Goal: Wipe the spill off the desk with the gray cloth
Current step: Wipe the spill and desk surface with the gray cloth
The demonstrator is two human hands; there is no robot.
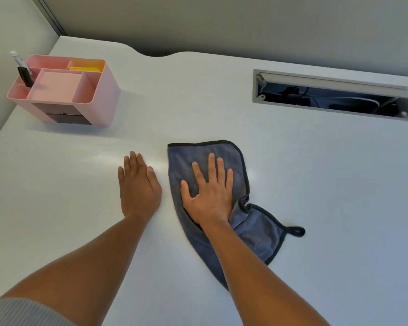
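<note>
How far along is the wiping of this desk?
Done: the gray cloth is spread on the desk. In hand: the right hand presses flat on it, while the left hand rests on bare desk beside it. Left: I cannot see any spill, only a faint sheen near the left hand, so I cannot tell how much remains.

head view, steeply down, desk [292,184] probably close

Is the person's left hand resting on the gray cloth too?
No: the left hand lies flat on the bare desk beside the gray cloth, and only the right hand presses on it.
</note>
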